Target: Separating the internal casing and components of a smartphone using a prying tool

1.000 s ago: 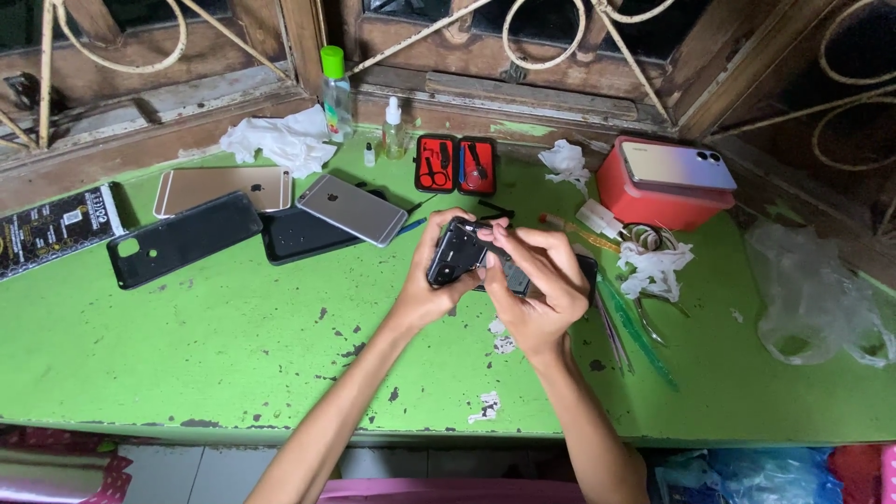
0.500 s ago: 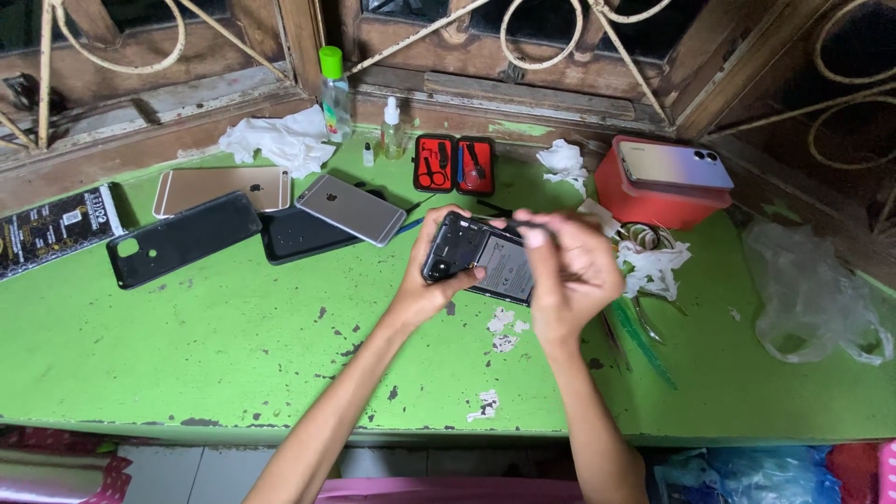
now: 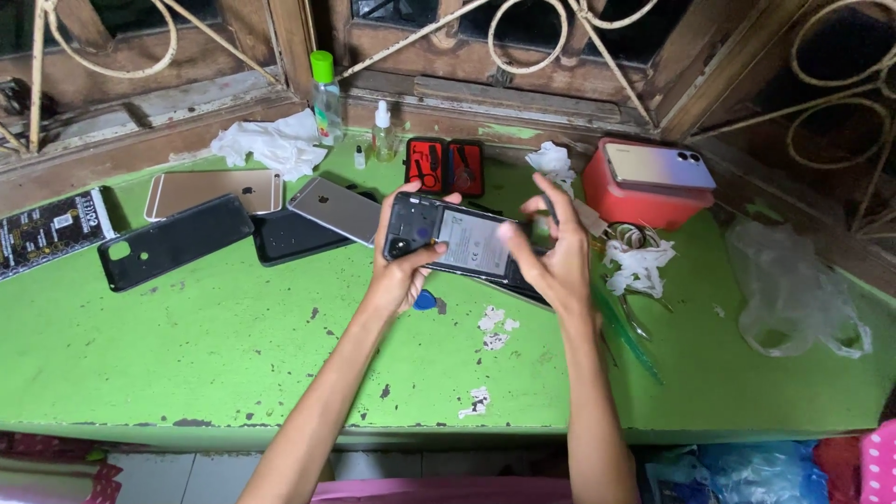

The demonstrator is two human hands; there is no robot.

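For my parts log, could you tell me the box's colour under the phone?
Red box, seen in the head view.

Phone repair bench: opened phones (image 3: 333,208), tool kit (image 3: 445,166), green worktable (image 3: 187,336)

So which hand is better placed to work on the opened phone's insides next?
Right. The left hand grips the opened phone at its camera end, so it is occupied. The right hand hovers over the other end, fingers spread and free.

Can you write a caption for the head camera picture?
Left hand holds opened black phone; right hand touches it above green table.
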